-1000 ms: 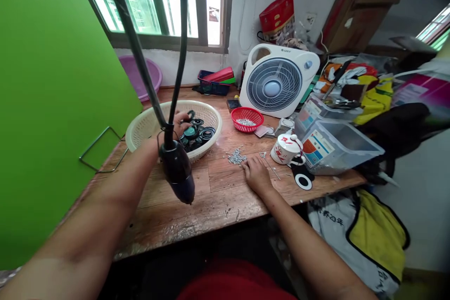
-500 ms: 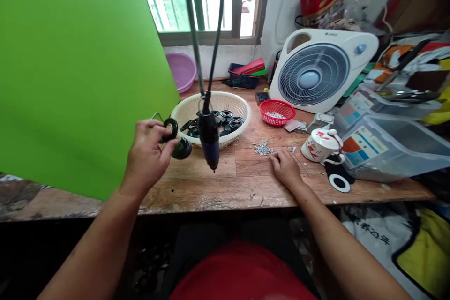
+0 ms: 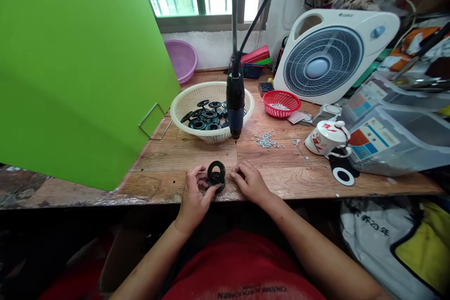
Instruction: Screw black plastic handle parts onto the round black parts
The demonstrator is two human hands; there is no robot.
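Observation:
My left hand point(image 3: 195, 192) grips a black ring-shaped part point(image 3: 215, 176) at the near edge of the wooden table point(image 3: 197, 152). Just right of the part, my right hand point(image 3: 248, 181) rests with its fingers pinched together, touching or nearly touching the part; what they hold I cannot make out. A black hanging power screwdriver point(image 3: 235, 103) dangles above, its tip pointing down behind the part. A cream basket point(image 3: 186, 105) with several similar black parts stands behind it. A small heap of silver screws point(image 3: 266, 140) lies to the right.
A green board point(image 3: 77, 65) stands at left. A red basket point(image 3: 281, 102) of screws, a white fan point(image 3: 330, 56), a white teapot point(image 3: 325, 137) and clear plastic bins point(image 3: 393, 140) crowd the right side. A purple basin point(image 3: 183, 58) sits at the back.
My left hand carried the black part from the basket's left side down to the table's near edge. My right hand moved left from the screws to meet it. The view shifted.

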